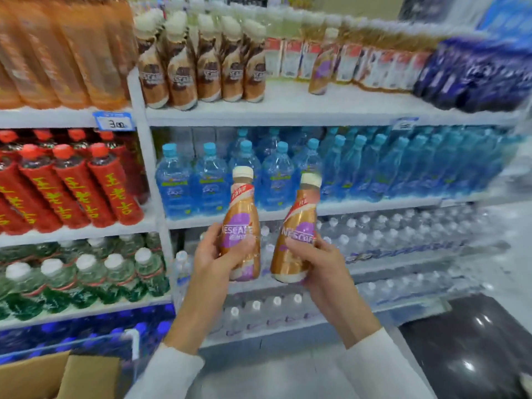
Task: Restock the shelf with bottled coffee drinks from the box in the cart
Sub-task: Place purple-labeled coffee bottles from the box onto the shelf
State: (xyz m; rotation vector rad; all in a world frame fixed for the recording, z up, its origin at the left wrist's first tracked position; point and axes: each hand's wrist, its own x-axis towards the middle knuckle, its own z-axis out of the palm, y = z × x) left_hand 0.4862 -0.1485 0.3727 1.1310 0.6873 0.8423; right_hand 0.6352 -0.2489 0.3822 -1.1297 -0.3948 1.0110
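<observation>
In front of the shelves we grip two glossy bronze-and-purple plastic coffee bottles, one (241,226) in our left hand (214,262), one (296,234) in our right hand (322,263).

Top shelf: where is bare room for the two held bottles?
Bare shelf board between the brown coffee row and the lone purple-label bottle, and from it right to the dark blue packs. The water bottles below stand packed.

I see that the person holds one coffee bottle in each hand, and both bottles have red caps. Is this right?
Only the colour is wrong. In the head view, the left hand grips the left coffee bottle and the right hand grips the right coffee bottle, but both caps are cream-white, not red.
</observation>
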